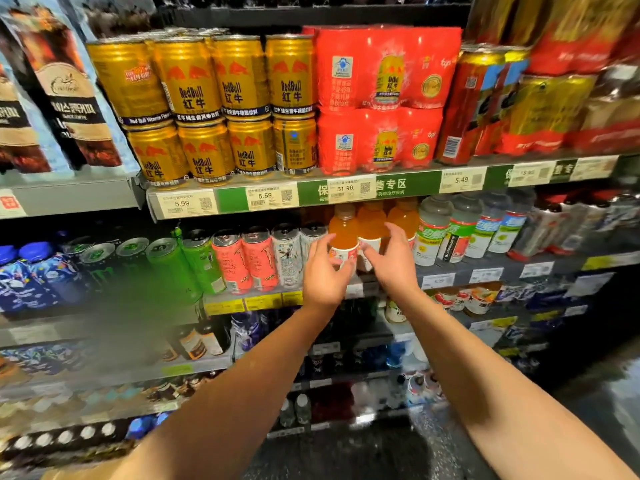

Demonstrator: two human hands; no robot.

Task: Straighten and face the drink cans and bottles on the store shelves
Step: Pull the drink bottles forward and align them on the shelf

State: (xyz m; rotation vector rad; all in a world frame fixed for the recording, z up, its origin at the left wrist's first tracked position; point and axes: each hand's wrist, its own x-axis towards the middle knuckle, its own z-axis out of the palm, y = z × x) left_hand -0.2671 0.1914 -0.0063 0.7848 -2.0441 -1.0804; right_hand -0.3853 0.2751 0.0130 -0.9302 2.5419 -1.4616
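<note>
Three orange drink bottles stand in a row on the second shelf. My left hand (323, 275) is wrapped around the label of the leftmost orange bottle (343, 227), thumb on its left side and fingers curled under the front. My right hand (393, 263) is beside it with fingers spread. Its thumb touches the label of the middle orange bottle (371, 221), and its fingers hover before the third orange bottle (403, 216). Both hands hide the bottles' lower parts.
Tall pink, white and green cans (259, 259) stand left of the bottles; clear bottles with green labels (433, 233) stand right. Gold Red Bull cans (239, 77) and red multipacks (384, 67) fill the shelf above. The price-tag rail (311, 194) overhangs the bottle caps.
</note>
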